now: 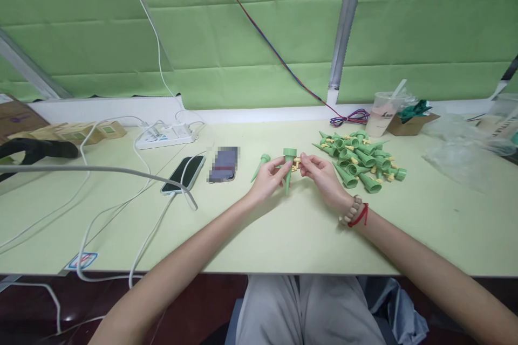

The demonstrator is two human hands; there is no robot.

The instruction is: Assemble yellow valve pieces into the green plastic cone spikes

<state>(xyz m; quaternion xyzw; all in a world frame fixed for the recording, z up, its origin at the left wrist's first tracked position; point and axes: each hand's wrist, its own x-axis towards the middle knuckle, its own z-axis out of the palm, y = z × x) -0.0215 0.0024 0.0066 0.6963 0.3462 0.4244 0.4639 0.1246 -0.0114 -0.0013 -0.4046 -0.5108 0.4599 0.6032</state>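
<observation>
My left hand [267,178] is closed around a green plastic watering spike [290,154], its wide round end up and its point down. From the right, my right hand [324,179] pinches a small yellow valve piece [297,160] against the spike's side. How deep the yellow piece sits there is hidden by my fingers. More yellow bits show just below it, between the hands. Left of my left hand lies a separate green spike [261,166]. Beyond my right hand is a heap of green spikes [366,157], many with yellow pieces on them.
Two phones [184,174] lie to the left, among white cables and a power strip [165,136]. At the back right stand a drink cup [381,116], a small cardboard box [410,125] and a clear plastic bag [455,156]. The table's front edge [307,274] runs above my lap.
</observation>
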